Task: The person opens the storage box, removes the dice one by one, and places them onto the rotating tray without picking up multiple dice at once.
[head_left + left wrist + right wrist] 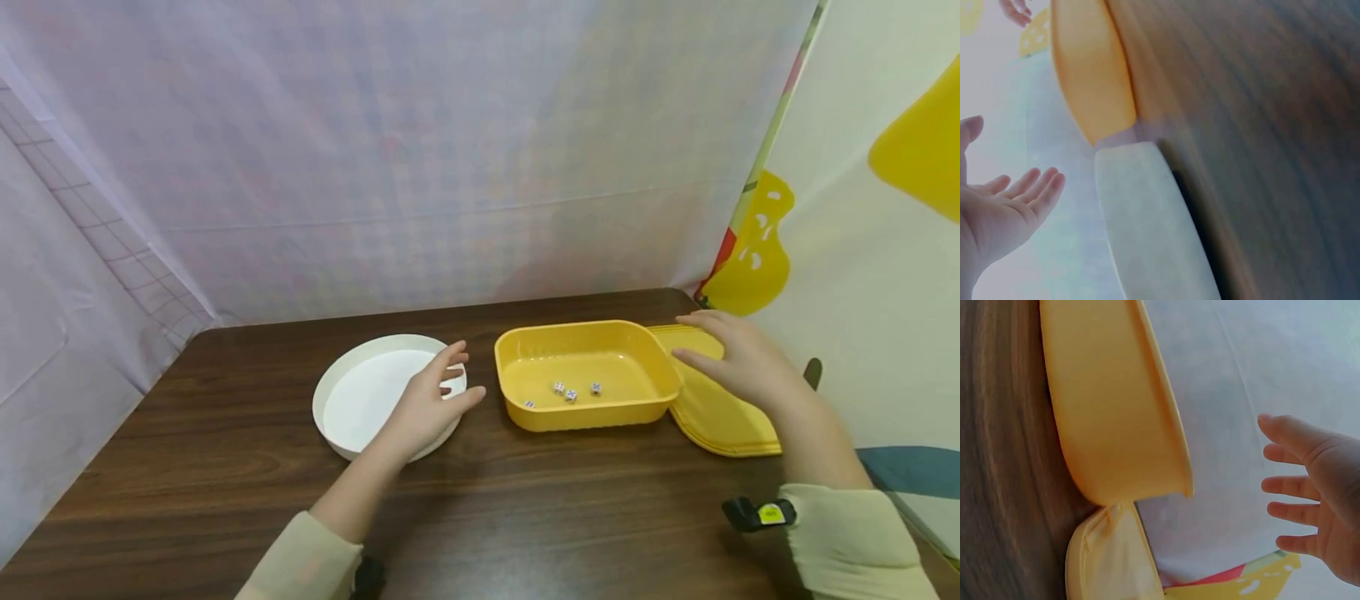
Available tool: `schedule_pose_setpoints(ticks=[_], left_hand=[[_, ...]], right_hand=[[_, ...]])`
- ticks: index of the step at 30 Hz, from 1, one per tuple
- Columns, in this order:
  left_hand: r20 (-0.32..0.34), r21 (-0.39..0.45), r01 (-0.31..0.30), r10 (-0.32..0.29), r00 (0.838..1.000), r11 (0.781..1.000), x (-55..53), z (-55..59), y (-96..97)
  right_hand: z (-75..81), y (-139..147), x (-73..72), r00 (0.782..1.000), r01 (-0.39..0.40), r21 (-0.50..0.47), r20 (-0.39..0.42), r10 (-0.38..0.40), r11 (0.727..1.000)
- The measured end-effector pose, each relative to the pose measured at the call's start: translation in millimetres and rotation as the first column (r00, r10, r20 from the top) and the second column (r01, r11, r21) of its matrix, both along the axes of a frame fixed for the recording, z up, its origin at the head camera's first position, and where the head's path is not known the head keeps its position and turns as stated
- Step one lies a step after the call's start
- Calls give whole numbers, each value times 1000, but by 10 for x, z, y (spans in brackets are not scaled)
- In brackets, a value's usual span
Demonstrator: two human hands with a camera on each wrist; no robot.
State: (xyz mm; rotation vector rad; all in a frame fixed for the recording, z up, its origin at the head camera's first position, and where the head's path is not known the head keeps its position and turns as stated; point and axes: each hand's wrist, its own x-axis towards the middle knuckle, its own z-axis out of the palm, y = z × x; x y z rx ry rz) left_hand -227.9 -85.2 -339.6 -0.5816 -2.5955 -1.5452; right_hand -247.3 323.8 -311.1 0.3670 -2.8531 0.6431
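My left hand point(429, 410) hovers over the right side of a round white tray point(337, 371), fingers loosely spread and holding nothing. A yellow rectangular container point(577, 417) stands to the right of the tray, with several small white dice point(571, 396) on its floor. Just past the container's right end, my right hand point(738, 357) is in the air above a yellow lid point(716, 417), its fingers apart and empty. In the right wrist view the right hand point(1329, 494) is clear of the container's wall point(1110, 406). The left wrist view shows the left hand point(1010, 212) beside the tray's rim point(1147, 219).
Everything stands on a dark brown wooden table point(187, 467). A pale curtain point(420, 167) hangs behind its far edge, and a white cloth with yellow shapes point(757, 250) hangs at the right. The lid lies partly beside the container's right end.
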Motion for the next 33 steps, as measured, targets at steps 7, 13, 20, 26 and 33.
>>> schedule_pose_setpoints(ticks=[7,13,20,26,33], left_hand=[[-70,-29,-38,36,997,999,21,79,-150],[-121,-35,-48,44,992,998,39,115,-296],[-141,-60,-51,42,989,997,51,134,-487],[-138,-52,-61,53,989,997,52,131,-648],[-135,-52,-82,74,988,995,37,90,-838]], right_hand=[[54,-121,20,999,-11,-3,-42,11,1000],[90,-218,16,999,-19,-26,-46,18,999],[72,-336,-52,998,-42,-19,-56,41,999],[42,-418,-116,989,-101,-4,-106,100,995],[29,-500,-118,993,-101,-1,-61,101,995]])
